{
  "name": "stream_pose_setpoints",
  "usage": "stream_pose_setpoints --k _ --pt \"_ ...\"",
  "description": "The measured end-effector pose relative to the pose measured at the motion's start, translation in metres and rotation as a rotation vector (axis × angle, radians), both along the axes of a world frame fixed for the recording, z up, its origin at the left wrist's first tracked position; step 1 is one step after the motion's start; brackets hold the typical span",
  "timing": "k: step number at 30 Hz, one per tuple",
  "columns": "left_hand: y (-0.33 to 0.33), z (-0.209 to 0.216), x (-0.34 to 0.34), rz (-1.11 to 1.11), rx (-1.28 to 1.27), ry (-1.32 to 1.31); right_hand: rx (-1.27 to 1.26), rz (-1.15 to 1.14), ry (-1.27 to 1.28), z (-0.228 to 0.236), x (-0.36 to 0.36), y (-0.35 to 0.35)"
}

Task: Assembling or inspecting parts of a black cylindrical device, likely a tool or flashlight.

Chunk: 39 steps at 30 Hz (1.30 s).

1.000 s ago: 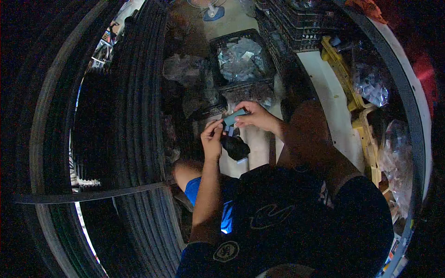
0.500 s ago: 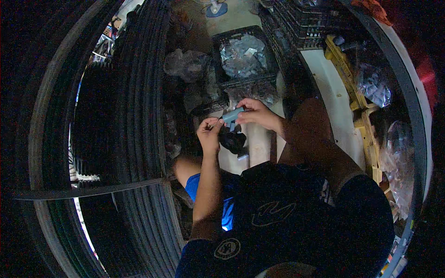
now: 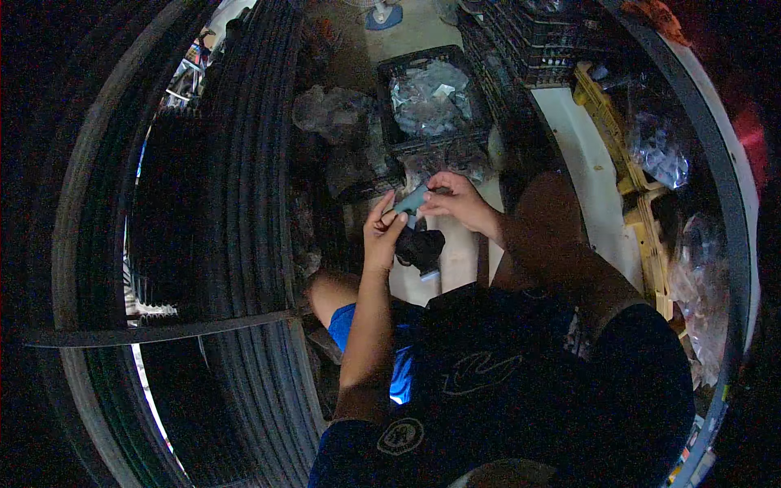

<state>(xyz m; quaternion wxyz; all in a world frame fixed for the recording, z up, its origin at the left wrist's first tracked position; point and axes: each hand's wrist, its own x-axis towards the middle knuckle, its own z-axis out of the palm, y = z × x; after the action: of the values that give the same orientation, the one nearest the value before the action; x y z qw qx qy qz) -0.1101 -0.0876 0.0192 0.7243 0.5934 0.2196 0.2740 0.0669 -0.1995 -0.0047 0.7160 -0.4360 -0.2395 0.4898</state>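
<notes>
A small grey-blue tube-shaped piece (image 3: 412, 200) is held up between my two hands, tilted with its right end higher. My right hand (image 3: 460, 205) pinches its upper right end between thumb and fingers. At the lower left end, the thumb and fingers of my left hand (image 3: 384, 234) close around it. Just below the piece is a dark, rounded black thing (image 3: 420, 248) whose kind I cannot make out. A pale part between it and the piece is mostly hidden.
Ahead stands a black crate (image 3: 382, 102) with clear plastic bags (image 3: 431, 98) in it. Stacked dark crates (image 3: 547, 49) are at the far right. Yellow crates (image 3: 651, 252) with bagged goods line the right side. Long dark ridged stacks (image 3: 252, 203) rise on the left. A fan base (image 3: 383, 18) shows at the back.
My left hand has shifted right and its fingers have moved further over the tube-shaped piece's left end. My right hand still grips the other end. The whole view has shifted slightly.
</notes>
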Motion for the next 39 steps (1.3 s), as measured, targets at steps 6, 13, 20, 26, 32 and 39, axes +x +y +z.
stream_pose_setpoints --k 6,13,20,26,32,39 --pt "-0.005 0.003 0.003 -0.017 0.145 0.009 -0.093 0.037 -0.145 -0.004 0.003 0.003" --pt "0.003 -0.002 0.002 0.097 0.123 0.029 -0.012 0.138 -0.354 0.005 0.017 0.005" --pt "0.002 -0.010 0.007 0.129 0.013 0.119 -0.052 0.197 -0.417 -0.002 0.015 0.005" --pt "-0.007 -0.006 0.011 0.215 0.000 0.097 -0.117 0.102 -0.246 0.010 0.008 0.004" --pt "-0.017 0.003 0.016 0.278 0.164 0.033 -0.081 0.076 -0.439 0.034 0.006 -0.004" --pt "-0.016 0.012 0.009 0.518 0.913 0.167 -0.014 0.093 -0.541 0.058 0.000 -0.006"
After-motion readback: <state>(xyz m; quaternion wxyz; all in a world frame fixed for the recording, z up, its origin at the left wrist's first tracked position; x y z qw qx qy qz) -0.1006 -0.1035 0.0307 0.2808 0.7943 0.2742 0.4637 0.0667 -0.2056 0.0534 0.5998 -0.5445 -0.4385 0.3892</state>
